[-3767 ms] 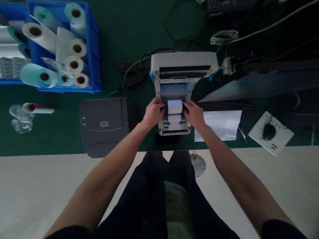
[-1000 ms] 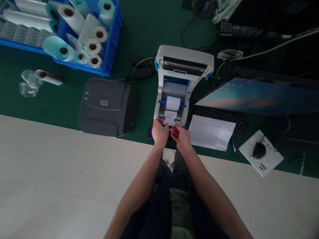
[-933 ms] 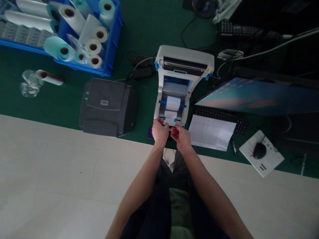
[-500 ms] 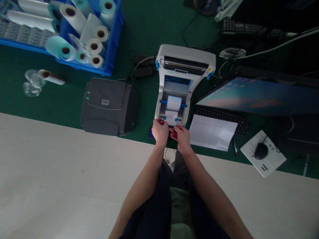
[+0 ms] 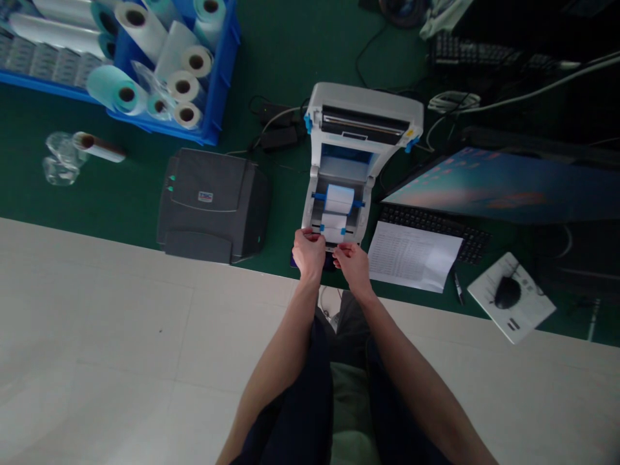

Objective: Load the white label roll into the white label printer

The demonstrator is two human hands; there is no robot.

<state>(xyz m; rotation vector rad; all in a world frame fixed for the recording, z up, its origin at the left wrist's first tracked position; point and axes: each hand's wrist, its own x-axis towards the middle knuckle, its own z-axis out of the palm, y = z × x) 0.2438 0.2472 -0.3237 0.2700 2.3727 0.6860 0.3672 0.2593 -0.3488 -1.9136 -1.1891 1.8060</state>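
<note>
Two printers sit on the green worktop: one white label printer, lid up, holding one label roll, and at its 9 o'clock one closed grey printer with a small logo too blurred to read. Both hands, left hand and right hand, rest fingers curled at the white printer's front edge at 6 o'clock; whether they pinch the label strip I cannot tell

Dim light falls on a green-topped bench running across the far half of the scene. Near it lies a pale tiled floor, with faint joints between the tiles.

white printer – blue clips, green table, blue bin
</note>
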